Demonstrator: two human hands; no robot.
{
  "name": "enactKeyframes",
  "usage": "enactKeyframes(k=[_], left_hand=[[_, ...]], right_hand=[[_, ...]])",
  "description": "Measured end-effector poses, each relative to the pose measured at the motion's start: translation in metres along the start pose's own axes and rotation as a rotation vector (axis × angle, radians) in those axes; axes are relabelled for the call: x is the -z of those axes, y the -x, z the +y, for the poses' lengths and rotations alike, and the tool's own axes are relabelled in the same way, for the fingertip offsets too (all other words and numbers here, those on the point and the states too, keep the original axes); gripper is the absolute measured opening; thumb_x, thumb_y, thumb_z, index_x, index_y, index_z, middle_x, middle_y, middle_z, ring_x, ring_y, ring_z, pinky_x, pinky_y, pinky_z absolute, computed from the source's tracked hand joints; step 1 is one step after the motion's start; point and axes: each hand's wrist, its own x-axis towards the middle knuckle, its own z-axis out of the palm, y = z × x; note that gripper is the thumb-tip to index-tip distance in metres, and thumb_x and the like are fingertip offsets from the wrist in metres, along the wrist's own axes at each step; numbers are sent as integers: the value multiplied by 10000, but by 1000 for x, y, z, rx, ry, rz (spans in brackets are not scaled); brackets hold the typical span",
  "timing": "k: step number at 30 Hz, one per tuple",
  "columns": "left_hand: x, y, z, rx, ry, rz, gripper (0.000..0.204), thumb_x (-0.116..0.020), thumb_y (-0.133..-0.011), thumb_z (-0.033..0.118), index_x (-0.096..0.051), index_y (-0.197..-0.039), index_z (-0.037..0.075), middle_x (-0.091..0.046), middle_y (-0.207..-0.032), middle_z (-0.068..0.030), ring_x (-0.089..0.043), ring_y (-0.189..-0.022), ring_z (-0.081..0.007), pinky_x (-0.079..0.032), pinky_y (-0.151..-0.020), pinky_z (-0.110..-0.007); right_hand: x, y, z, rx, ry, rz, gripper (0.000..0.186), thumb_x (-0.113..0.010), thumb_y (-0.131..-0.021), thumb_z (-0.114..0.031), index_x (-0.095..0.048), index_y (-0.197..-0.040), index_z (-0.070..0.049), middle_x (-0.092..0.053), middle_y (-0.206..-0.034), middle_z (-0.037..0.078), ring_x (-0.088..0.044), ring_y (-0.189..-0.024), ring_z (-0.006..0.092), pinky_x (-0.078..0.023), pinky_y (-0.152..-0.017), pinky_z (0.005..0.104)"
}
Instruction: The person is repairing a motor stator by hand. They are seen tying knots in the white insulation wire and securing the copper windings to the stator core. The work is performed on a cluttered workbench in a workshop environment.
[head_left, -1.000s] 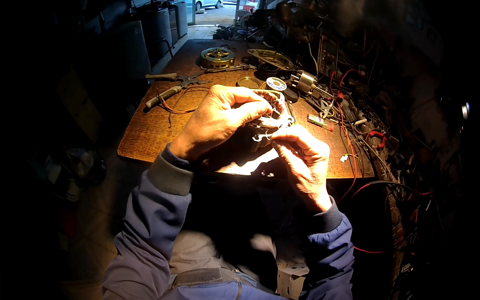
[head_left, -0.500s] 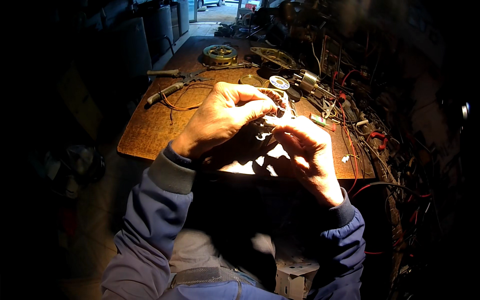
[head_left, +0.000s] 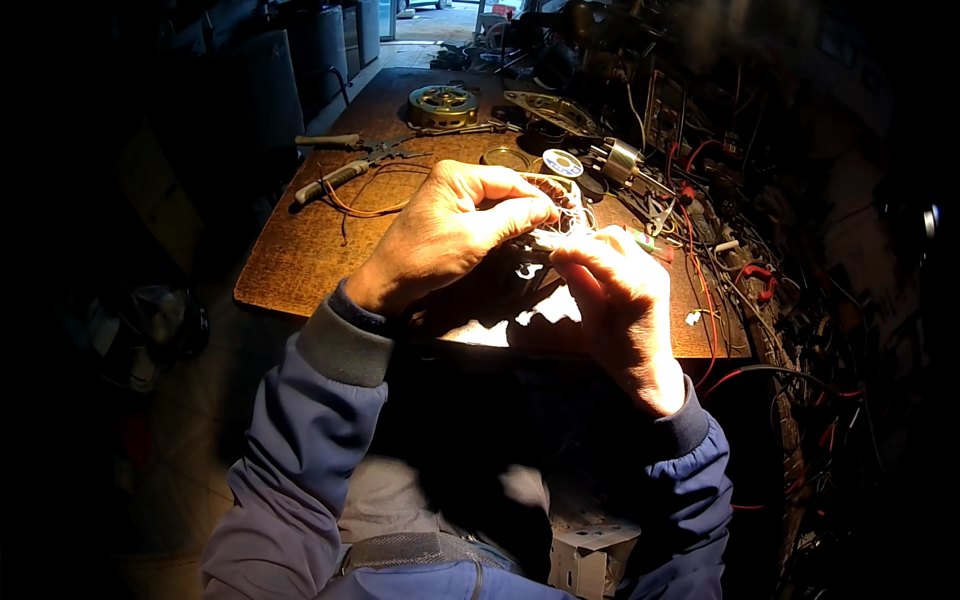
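A motor stator with copper windings and white wires or cords (head_left: 562,197) is held above the wooden bench. My left hand (head_left: 440,235) is closed on it, thumb and forefinger pinched at the near left of the windings. My right hand (head_left: 625,310) is closed in a pinch at the lower right of the stator, in bright light, among the white strands; exactly what lies between those fingertips I cannot make out. A small white piece (head_left: 529,271) hangs below the stator. Just behind it lie a solder spool (head_left: 562,162) and a round metal ring (head_left: 505,157).
On the wooden bench (head_left: 285,265) lie pliers (head_left: 340,180), orange wires (head_left: 355,210), a brass-coloured motor cover (head_left: 443,105) and a metal rotor (head_left: 622,160). Tangled red and black leads (head_left: 760,285) crowd the right edge. A cardboard box (head_left: 590,555) stands below by my legs.
My right hand has moved up and to the right, closer to the windings. My left hand has shifted slightly up and right, still on the stator.
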Motion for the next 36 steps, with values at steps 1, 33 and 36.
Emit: enactKeyframes(k=[1,33,36], left_hand=[[0,0,1,5,-4,4,155,-687,-1026,77,-776,-1068,-44,-736,-989,-64,-688,-891,-126,-559,-806,-270],[0,-1,1,1,-116,6,173,-707,-1026,137,-792,-1082,-3,-748,-922,-9,-602,-796,-54,-473,-718,-218],[-1,0,4,-3,-124,-9,168,-699,-1029,129,-789,-1080,-3,-750,-950,-13,-610,-810,-60,-480,-731,-223]], right_hand=[[3,-2,-6,49,108,-6,314,-799,-818,104,-734,-1085,-47,-705,-926,99,-699,-832,235,-547,-748,313],[-11,-1,-18,202,389,149,183,-772,-814,16,-700,-957,-71,-685,-848,118,-690,-745,312,-572,-673,374],[-11,-3,-23,164,428,95,164,-756,-819,8,-683,-943,-70,-673,-841,117,-684,-755,318,-564,-672,389]])
